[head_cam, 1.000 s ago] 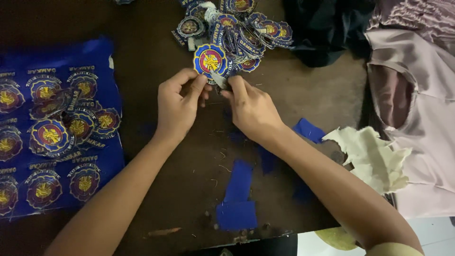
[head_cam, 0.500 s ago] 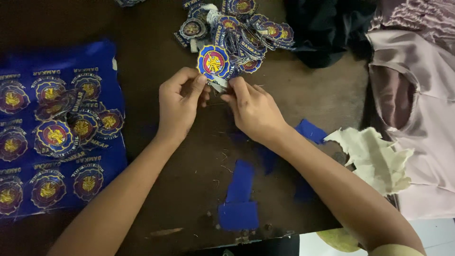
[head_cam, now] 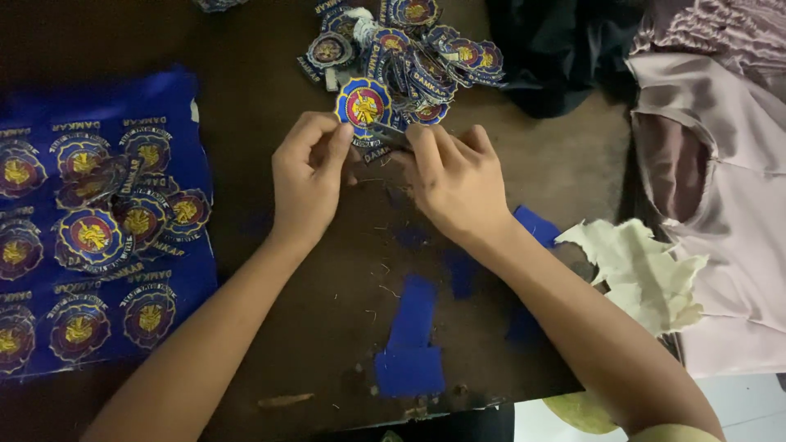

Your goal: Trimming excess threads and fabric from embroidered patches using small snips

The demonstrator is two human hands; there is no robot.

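Both hands are over the middle of the dark brown counter [head_cam: 246, 49], and together they hold one round embroidered patch [head_cam: 363, 105], blue at the edge with a red and yellow centre. The left hand [head_cam: 309, 176] pinches the lower left edge of the patch between thumb and fingers. The right hand [head_cam: 455, 182] is closed around something small at the lower right edge of the patch; I cannot tell what it is, because the fingers cover it.

The patch is lifted a little and stands just in front of a loose pile of patches [head_cam: 417, 49] of the same kind, at the far side of the counter. On the left lies a blue cloth sheet [head_cam: 176, 98] with many of the same patches still in rows on it. Some blue fabric scraps [head_cam: 409, 344] lie on the counter between the forearms, near the close edge. On the right there is a crumpled piece of pale paper [head_cam: 643, 270], and beside it a pink garment [head_cam: 737, 205]. A dark cloth [head_cam: 557, 57] lies behind, near the pile.
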